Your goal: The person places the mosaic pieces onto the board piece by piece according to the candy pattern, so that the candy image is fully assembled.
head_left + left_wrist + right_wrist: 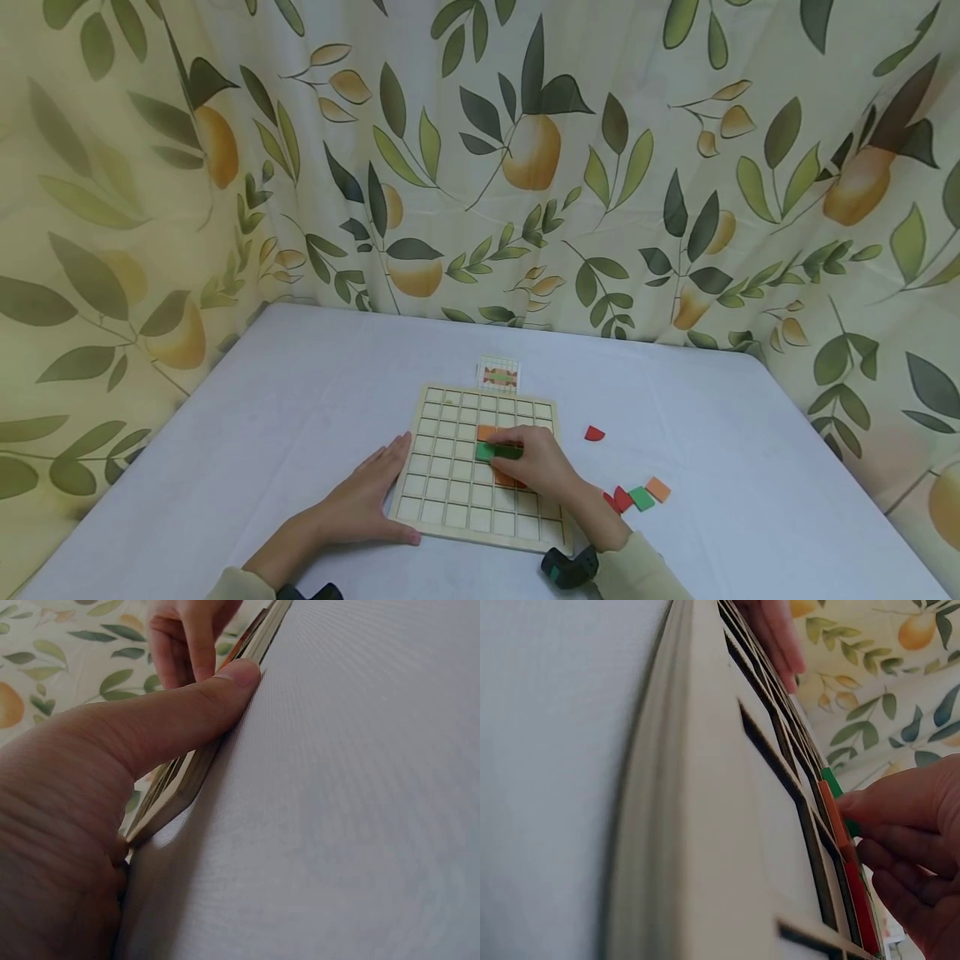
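A green tile (484, 452) sits on the gridded board (437, 489), right of the middle of its squares. The right hand (538, 460) is over it, palm down, its grip drawn nearly closed, with thumb and forefinger pinching the tile by its edges; in the right wrist view the thumb tip touches green just beyond an orange piece. A darker green patch shows in the shade beneath the palm, its outline partly hidden. Just beyond the green tile an orange tile (486, 432) lies on the board, and on the near side an orange-red piece (506, 479) is partly covered by the hand. The left hand (367, 500) rests at the board's near left corner, its grip wide, fingers extended along the left edge and thumb against the near edge, touching the board alone. At the board's far edge lies a small card (498, 375) printed with a grid and a red, orange and green pattern. To the right, on the white bench (315, 400), a rounded red piece (594, 433) lies by itself; nearer the person, beside the right forearm, are two more red pieces (623, 499), a green square (642, 498) and an orange square (657, 489). Pale sleeves (641, 571) and dark wrist devices (570, 568) show at the bottom. Behind the bench hangs a cream curtain (450, 167) printed with leaves and orange fruit.
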`<state>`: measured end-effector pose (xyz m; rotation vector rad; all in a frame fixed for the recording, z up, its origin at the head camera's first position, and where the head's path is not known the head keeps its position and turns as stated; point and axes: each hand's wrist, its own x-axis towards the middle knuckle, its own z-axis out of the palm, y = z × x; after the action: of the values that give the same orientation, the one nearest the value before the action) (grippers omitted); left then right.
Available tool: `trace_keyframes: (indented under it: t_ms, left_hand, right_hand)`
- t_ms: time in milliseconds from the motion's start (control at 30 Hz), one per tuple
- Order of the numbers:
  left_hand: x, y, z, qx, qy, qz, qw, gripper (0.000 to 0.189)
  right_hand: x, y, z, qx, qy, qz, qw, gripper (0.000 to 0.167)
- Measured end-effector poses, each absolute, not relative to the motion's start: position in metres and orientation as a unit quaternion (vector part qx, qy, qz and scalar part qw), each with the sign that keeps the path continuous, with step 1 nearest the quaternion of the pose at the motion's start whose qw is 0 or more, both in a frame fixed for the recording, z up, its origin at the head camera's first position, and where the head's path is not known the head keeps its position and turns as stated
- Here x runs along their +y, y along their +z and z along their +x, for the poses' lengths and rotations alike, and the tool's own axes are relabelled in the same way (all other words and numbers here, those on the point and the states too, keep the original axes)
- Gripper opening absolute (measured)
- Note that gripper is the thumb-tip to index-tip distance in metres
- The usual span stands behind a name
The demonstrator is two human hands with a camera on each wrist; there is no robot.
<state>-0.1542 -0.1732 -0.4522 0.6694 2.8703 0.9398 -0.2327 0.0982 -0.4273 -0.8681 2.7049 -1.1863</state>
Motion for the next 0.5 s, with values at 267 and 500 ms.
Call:
trace_keyframes:
  t_ms: [267, 500]
  left_hand:
    - [-0.1732, -0.4525, -0.1541, 0.928, 0.303, 0.218, 0.021, 0.128]
    - [-0.1725, -0.4507, -0.1532, 0.927, 0.306, 0.217, 0.024, 0.127]
  right_hand:
    - [0.0981, -0.4299, -0.2325, 0.878, -0.385, -0.282, 0.023, 0.021]
    - [0.0974, -0.4289, -0.2309, 0.879, -0.387, -0.278, 0.022, 0.020]
